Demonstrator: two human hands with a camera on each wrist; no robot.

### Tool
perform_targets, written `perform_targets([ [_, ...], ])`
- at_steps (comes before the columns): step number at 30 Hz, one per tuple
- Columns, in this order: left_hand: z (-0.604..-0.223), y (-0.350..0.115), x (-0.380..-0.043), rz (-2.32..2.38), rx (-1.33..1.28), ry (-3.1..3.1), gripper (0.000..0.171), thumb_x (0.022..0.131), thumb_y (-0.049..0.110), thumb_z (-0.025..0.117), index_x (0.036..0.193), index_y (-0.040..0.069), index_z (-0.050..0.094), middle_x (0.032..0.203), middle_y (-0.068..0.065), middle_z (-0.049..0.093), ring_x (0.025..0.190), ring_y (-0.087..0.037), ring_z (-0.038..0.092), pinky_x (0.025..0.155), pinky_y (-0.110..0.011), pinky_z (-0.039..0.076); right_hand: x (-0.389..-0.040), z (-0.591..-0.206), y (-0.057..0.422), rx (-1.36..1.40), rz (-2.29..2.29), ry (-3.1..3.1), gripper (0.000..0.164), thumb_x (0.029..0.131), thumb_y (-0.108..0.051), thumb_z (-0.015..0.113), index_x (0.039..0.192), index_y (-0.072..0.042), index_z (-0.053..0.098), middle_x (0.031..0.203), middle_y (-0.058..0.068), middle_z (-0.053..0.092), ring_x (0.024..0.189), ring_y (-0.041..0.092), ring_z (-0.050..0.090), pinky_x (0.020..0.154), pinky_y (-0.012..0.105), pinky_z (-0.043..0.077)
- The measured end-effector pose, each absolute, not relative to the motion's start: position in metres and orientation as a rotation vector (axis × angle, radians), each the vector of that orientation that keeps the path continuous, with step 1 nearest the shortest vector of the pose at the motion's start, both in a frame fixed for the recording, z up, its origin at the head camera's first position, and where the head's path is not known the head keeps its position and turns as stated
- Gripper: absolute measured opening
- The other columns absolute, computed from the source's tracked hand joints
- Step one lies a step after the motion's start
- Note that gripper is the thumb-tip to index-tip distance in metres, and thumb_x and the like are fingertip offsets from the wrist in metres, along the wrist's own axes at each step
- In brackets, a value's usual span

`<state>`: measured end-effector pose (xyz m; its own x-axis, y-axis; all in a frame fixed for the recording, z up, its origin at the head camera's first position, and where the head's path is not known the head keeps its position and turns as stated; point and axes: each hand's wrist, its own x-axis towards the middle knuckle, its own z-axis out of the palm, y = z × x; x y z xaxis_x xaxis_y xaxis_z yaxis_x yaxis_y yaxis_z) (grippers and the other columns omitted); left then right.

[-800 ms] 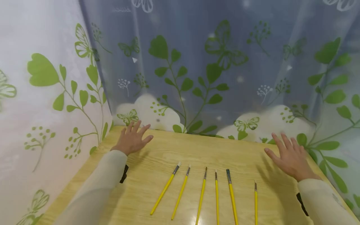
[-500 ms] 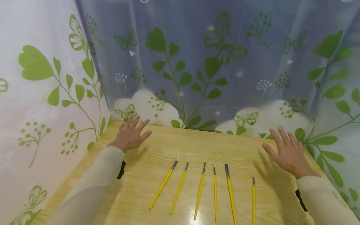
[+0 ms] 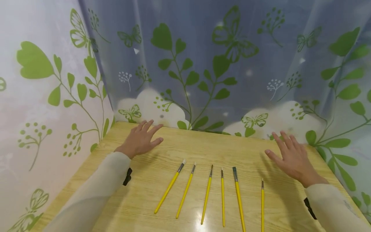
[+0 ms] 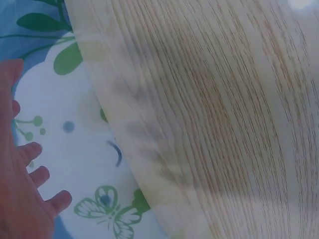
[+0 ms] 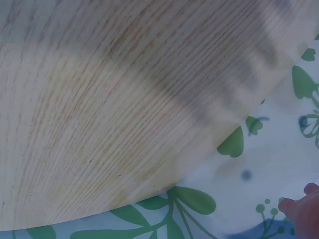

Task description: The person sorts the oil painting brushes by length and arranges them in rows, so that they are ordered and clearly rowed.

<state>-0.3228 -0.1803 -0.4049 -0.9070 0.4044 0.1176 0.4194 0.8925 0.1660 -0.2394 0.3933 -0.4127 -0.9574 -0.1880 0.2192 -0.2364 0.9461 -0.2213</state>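
Note:
Several yellow-handled paintbrushes lie spread in a row on the wooden table point(image 3: 185, 141), bristles pointing away from me. Leftmost is a white-tipped paintbrush point(image 3: 170, 187); a wide, dark-tipped paintbrush point(image 3: 238, 196) lies right of the middle, and a thin paintbrush point(image 3: 262, 204) sits apart at the far right. My left hand point(image 3: 140, 140) is held over the table's back left, fingers spread, holding nothing. On the other side my right hand point(image 3: 294, 159) hovers with fingers extended, beyond the thin paintbrush. Both wrist views show bare wood, with fingers point(image 4: 37, 174) at the left view's edge and fingertips point(image 5: 299, 206) at the right view's corner.
A patterned curtain point(image 3: 200, 106) with green leaves and butterflies closes off the back of the table. More of this fabric point(image 3: 66, 129) hangs along the left side and on the right. Black straps show under both sleeves.
The head view has tipped down, so table and brushes sit higher in it. My left hand has shifted slightly right and my right hand slightly left. The brushes stay put on the table.

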Motion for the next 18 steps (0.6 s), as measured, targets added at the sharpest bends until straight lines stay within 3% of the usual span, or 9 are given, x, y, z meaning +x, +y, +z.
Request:
perform_targets([
  [8, -0.401, -0.168, -0.316, -0.287, -0.705, -2.976, 0.067, 0.112, 0.052, 0.051, 0.172, 0.025, 0.035, 0.176, -0.021, 0.029, 0.162, -0.051, 0.028, 0.122, -0.075, 0.031, -0.236, -0.412, 0.383, 0.369, 0.435, -2.890, 0.085, 0.112, -0.050, 0.055, 0.176, -0.011, 0.013, 0.178, 0.032, 0.011, 0.159, 0.065, 0.011, 0.118, 0.087, 0.010],
  [18, -0.401, -0.161, -0.310, -0.294, -0.765, -2.963, 0.066, 0.112, 0.052, 0.053, 0.170, 0.026, 0.037, 0.174, -0.019, 0.034, 0.158, -0.050, 0.034, 0.118, -0.074, 0.037, -0.228, -0.416, 0.378, 0.421, 0.432, -2.858, 0.085, 0.111, -0.047, 0.058, 0.175, -0.009, 0.018, 0.176, 0.034, 0.018, 0.159, 0.065, 0.014, 0.123, 0.080, 0.014],
])
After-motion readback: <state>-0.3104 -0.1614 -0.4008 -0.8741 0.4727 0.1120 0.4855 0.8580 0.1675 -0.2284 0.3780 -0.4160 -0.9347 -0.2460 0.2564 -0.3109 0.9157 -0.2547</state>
